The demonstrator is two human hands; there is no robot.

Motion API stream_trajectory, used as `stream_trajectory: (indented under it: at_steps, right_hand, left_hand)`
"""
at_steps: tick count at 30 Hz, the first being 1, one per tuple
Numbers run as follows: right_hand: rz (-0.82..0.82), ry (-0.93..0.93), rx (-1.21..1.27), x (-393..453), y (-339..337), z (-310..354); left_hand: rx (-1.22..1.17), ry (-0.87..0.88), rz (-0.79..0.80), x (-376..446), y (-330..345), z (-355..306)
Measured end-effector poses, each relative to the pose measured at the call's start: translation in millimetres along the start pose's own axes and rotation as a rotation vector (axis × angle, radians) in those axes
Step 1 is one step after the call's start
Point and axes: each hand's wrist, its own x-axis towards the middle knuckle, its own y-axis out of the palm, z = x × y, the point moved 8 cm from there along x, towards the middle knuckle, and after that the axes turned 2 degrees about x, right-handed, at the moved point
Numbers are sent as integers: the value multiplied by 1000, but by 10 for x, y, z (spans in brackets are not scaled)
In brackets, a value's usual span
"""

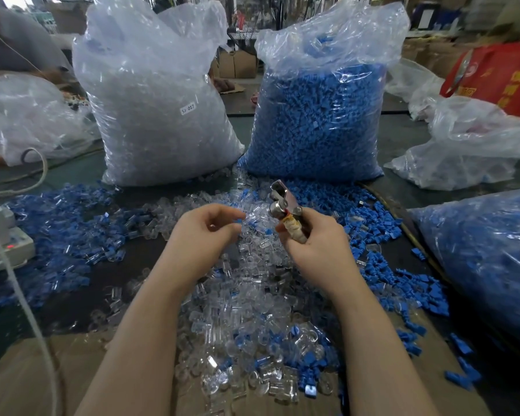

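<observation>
While you feed parts with 1 hand and press with the other, the bench reads as a flow line. Far left, the grey unit (6,244) and its white cable (27,295) sit clear of the stock, with the mixed heap (72,235) just beside them: blue inside clear, so finished pieces by my read. Next, the clear sack (159,115) stands upright at the back and the loose clear shells (246,310) spill forward under your wrists, which keeps the pick short. Your left hand (206,232) is above that spill, fingers curled, thumb and index pinching 1 clear shell (250,217), raised toward the tool rather than resting on the table, likely to feed it. The metal hand tool (282,202) is just beside that shell, head up and tilted away from you; I can't tell how its jaws stand. Your right hand (312,244) is clenched round its taped handle, low down, probably for leverage. Right of it, the blue sack (318,121) stands upright, the loose blue inserts (388,250) trail along the tool side, and 1 more side bag (487,259) of blue parts lies at the edge.
</observation>
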Motion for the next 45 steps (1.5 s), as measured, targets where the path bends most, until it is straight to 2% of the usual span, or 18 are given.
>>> stream_trajectory:
  at_steps: [4, 11, 17, 20, 23, 28, 31, 38, 45]
  right_hand:
    - [20, -4, 134, -1, 30, 32]
    - [80, -3, 305, -5, 66, 66]
    - [62, 1, 328, -12, 48, 79]
    - [22, -10, 345, -13, 23, 81]
    - [-36, -7, 334, -2, -23, 44]
    - [-90, 2, 259, 18, -74, -9]
    - [-101, 0, 229, 24, -83, -15]
    - [-91, 8, 183, 31, -70, -21]
    - [-97, 14, 181, 19, -75, -16]
  left_hand:
    - [-317, -37, 90, -39, 141, -93]
    - [-309, -4, 155, -76, 251, -184]
    - [-329, 22, 175, -88, 254, -201]
    - [-184, 30, 129, -57, 207, -145]
    - [198, -9, 52, -9, 89, 22]
    - [470, -90, 203, -6, 113, 235]
    - [519, -88, 232, 3, 167, 244]
    - [599, 6, 119, 37, 191, 177]
    - [647, 21, 120, 8, 292, 148]
